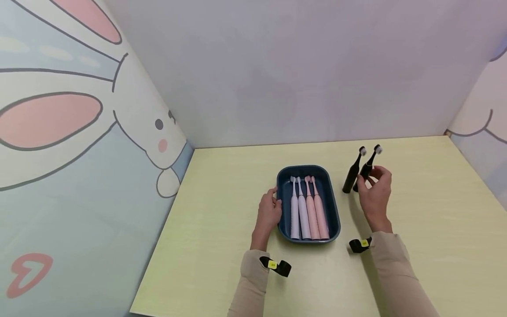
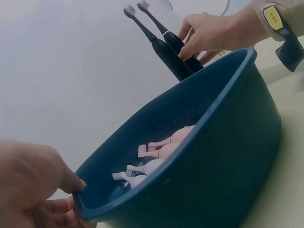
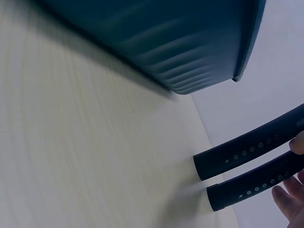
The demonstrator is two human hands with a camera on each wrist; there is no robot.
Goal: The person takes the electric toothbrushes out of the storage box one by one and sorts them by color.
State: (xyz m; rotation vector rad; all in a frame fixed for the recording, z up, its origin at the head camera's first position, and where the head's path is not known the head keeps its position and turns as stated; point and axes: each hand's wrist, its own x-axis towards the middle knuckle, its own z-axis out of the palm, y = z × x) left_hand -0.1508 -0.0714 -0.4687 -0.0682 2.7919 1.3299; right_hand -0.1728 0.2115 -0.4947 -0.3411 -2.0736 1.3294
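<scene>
A dark blue rectangular basin (image 1: 335,207) rests on the table with two pale lilac electric toothbrushes (image 1: 303,215) and two pink electric toothbrushes (image 1: 318,211) side by side in it, heads toward the far end. My left hand (image 1: 269,212) grips the basin's left rim, the thumb (image 2: 71,183) over its edge. To the basin's right, my right hand (image 1: 375,189) pinches a black electric toothbrush (image 1: 366,169) by its handle. A second black electric toothbrush (image 1: 351,177) stands upright just left of it, its base at the tabletop. Both have their bristle heads up.
The pale yellow tabletop (image 1: 222,198) meets a plain whitish wall (image 1: 277,88) at the back. A wall with a cartoon rabbit (image 1: 138,123) borders the left side, and another printed wall (image 1: 479,110) the right. Each wrist wears a black strap camera (image 1: 282,267).
</scene>
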